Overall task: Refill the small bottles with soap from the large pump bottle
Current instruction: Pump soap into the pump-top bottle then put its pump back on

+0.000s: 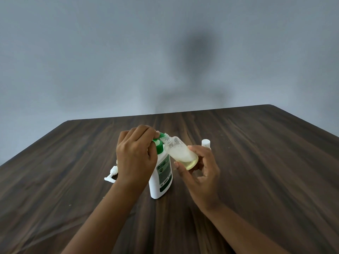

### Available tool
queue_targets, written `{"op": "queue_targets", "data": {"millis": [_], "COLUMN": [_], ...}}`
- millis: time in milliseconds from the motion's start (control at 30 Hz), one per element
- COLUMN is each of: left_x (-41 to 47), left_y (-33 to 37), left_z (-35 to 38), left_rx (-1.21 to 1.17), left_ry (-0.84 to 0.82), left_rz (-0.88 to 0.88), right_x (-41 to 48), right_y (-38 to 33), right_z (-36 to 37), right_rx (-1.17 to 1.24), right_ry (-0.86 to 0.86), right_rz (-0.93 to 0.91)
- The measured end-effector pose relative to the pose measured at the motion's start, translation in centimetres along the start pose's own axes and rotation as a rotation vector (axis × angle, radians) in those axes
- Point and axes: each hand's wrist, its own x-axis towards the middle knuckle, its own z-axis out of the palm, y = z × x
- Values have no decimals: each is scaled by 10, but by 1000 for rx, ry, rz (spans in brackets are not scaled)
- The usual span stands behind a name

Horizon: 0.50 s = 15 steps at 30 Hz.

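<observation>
A large white pump bottle [161,178] with a green pump head [159,142] stands mid-table. My left hand [135,156] rests over the pump head, its fingers curled on it. My right hand [200,171] holds a small clear bottle [180,153], tilted with its open neck against the green nozzle. Yellowish soap sits in that bottle's lower part. A second small bottle with a white cap [205,143] stands behind my right hand, mostly hidden.
A white pump or spray cap [111,174] lies on the dark wooden table [256,162] left of the large bottle, partly behind my left wrist. A grey wall rises beyond the table's far edge.
</observation>
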Motion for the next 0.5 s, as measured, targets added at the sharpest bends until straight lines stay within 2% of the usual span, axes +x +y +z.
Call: {"op": "queue_targets", "data": {"millis": [200,500], "left_x": [22,7], "left_y": [-4,-4], "left_z": [-7,1], "left_rx": [38,-12], "left_ry": [-61,-25], "left_rz": [83,20], "right_x": [1,-1], "right_y": [0,2], "right_z": [0,1], "right_rx": [16,0], "right_ry": [7,3], "right_rz": [-5,3]}}
